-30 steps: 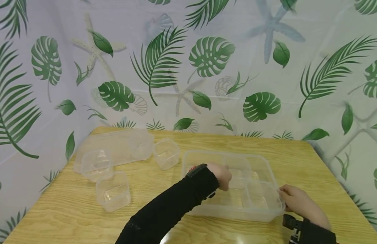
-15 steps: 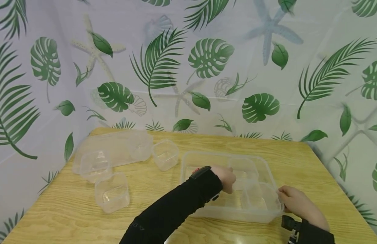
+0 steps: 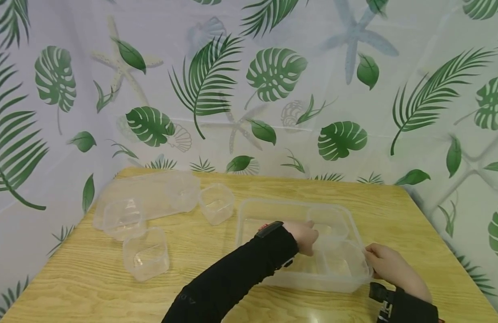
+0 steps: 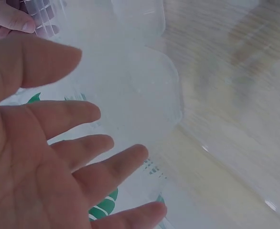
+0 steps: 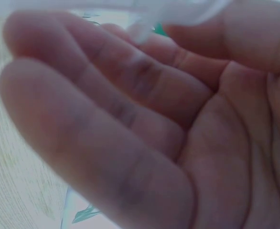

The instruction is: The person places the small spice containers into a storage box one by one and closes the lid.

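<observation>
My left hand [image 3: 303, 237] reaches into a large clear plastic box [image 3: 313, 283]. In the left wrist view, its fingers [image 4: 116, 167] are spread and fairly straight, close by a small clear container [image 4: 154, 90]. Inside the box, one small container [image 3: 331, 219] occupies the back right, and another [image 3: 341, 258] sits in front of it. At the box's right side, my right hand [image 3: 396, 267] pinches the rim, thumb above and fingers curled below. The right wrist view shows the translucent edge [image 5: 178, 12] by the thumb.
A translucent flat lid [image 3: 148, 193] lies at the table's back left. Small clear containers stand around it: one [image 3: 184, 190] overlaps its right end, others [image 3: 123, 217] [image 3: 145, 255] are in front, and another container [image 3: 216, 204] is beside it. A leaf-patterned cloth [image 3: 281, 112] hangs behind the wooden table [image 3: 208, 278].
My left hand has moved right inside the box, and the back small container has slid right to the corner. My right hand keeps its hold on the rim.
</observation>
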Demonstrator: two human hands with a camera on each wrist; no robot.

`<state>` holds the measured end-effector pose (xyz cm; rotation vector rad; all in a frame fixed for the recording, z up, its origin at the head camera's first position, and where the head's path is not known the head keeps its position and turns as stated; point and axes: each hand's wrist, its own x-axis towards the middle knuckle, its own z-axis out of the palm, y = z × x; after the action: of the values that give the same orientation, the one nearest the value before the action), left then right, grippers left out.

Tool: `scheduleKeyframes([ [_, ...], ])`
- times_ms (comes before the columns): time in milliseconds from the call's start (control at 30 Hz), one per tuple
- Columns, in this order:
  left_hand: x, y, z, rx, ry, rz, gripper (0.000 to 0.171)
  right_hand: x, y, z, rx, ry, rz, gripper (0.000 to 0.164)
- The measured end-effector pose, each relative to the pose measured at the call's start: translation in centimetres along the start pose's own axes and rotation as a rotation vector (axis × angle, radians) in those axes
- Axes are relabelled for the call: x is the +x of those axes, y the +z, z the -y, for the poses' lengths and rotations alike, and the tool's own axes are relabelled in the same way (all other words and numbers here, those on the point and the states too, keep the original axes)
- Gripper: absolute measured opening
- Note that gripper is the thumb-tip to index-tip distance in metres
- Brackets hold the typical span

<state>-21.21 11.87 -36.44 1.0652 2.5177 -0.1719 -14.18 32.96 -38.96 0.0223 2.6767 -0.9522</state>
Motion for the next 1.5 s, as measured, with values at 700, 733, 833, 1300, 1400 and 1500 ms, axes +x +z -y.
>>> scheduleKeyframes([
  [700, 0.9, -0.1, -0.7, 0.040, -0.014, -0.003, 0.052, 0.5, 0.0, 0.2, -0.044, -0.008, -0.038, 0.031],
  [733, 1.2, 0.1, -0.6, 0.042, -0.011, -0.005, 0.052, 0.5, 0.0, 0.2, -0.045, -0.008, -0.037, 0.031],
  [833, 2.7, 0.9, -0.3, 0.048, 0.000, -0.013, 0.052, 0.4, 0.0, 0.2, -0.046, -0.009, -0.036, 0.032],
  [1300, 0.7, 0.2, -0.8, 0.010, -0.005, -0.010, 0.051, 0.1, 0.3, -0.1, -0.007, -0.014, -0.032, 0.030],
  [1400, 0.6, 0.1, -0.8, 0.014, -0.007, -0.006, 0.052, 0.1, 0.3, -0.1, -0.007, -0.013, -0.029, 0.030],
  [1500, 0.7, 0.1, -0.8, 0.016, -0.011, 0.001, 0.054, 0.2, 0.2, -0.1, -0.014, -0.013, -0.026, 0.032],
])
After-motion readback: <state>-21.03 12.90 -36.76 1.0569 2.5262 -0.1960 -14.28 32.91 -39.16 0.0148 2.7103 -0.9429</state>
